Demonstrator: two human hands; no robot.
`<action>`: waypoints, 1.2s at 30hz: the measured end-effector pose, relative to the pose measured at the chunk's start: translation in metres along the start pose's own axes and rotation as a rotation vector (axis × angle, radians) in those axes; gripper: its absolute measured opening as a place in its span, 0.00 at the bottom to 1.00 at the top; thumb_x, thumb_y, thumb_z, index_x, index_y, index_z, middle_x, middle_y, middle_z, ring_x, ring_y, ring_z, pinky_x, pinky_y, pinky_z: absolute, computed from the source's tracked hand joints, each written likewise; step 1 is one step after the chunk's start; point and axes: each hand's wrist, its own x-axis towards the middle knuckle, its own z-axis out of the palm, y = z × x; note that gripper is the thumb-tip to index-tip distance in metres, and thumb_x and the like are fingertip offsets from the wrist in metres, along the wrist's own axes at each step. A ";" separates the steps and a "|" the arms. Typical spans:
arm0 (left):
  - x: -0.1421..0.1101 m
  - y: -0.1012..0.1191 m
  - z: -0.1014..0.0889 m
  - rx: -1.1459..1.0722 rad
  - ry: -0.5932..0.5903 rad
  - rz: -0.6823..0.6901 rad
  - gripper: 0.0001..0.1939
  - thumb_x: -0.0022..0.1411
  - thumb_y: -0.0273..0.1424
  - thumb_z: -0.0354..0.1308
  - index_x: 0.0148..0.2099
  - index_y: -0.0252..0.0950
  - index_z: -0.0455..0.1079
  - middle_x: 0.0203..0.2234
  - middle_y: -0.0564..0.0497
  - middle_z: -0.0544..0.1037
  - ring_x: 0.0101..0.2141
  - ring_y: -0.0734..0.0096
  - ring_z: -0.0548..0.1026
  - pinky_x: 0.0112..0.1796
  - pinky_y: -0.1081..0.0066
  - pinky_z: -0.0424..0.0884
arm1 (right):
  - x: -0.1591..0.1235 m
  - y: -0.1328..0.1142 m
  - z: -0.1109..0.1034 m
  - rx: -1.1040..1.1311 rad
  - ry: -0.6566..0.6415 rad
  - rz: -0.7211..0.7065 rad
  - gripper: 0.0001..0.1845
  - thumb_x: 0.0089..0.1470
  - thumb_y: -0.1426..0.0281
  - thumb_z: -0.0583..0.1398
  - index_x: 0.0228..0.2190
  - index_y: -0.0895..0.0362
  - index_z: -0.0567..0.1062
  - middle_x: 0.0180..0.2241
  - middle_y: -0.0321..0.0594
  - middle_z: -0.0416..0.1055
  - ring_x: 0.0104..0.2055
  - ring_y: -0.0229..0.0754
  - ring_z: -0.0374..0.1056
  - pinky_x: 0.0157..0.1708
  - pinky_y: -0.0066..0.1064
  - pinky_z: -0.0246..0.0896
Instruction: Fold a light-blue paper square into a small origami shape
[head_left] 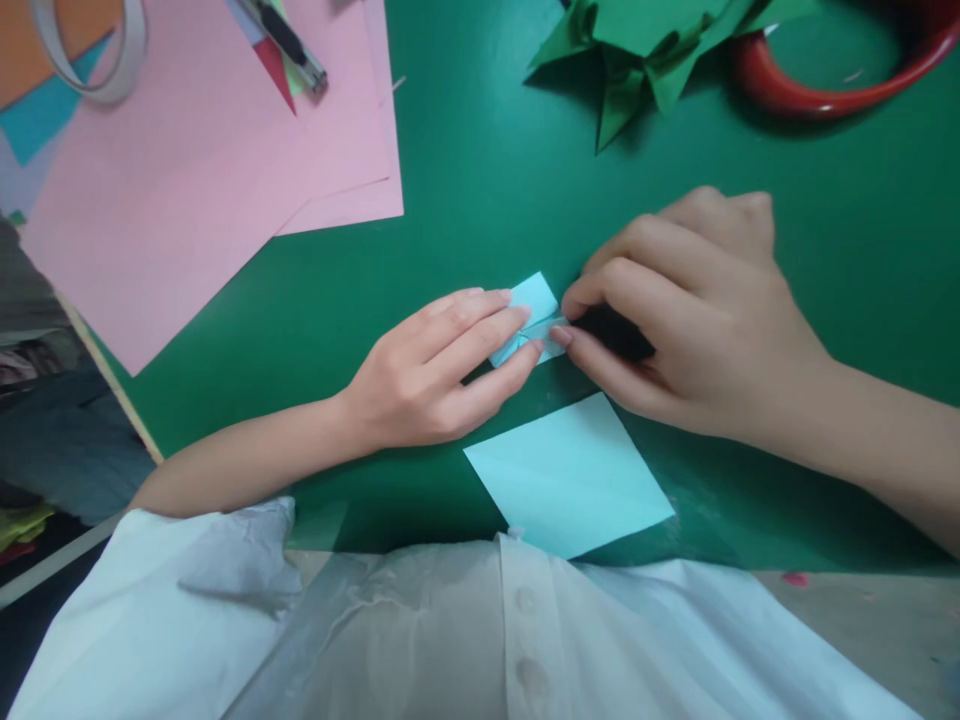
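A small folded piece of light blue paper (537, 296) lies on the green table, creased into narrow layers. My left hand (439, 365) reaches in from the left, its fingertips holding the folded paper down; its thumb is not clearly visible. From the right, my right hand (690, 310) pinches the paper's right end between thumb and forefinger, with the other fingers curled. Just below both hands rests a flat light blue sheet (570, 480), touched by neither.
Pink sheets (202, 150) cover the upper left of the green table (450, 120), with a utility knife (289, 45) and a white tape roll (127, 70) on them. Folded green paper (645, 50) and a red ring-shaped object (832, 100) are at the upper right.
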 end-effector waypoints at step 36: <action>0.002 -0.001 -0.002 -0.092 -0.084 -0.152 0.12 0.71 0.28 0.49 0.51 0.39 0.70 0.52 0.46 0.77 0.57 0.61 0.74 0.56 0.57 0.75 | 0.007 0.010 -0.009 -0.150 0.185 -0.534 0.18 0.60 0.77 0.58 0.19 0.56 0.71 0.21 0.33 0.62 0.28 0.34 0.60 0.23 0.31 0.56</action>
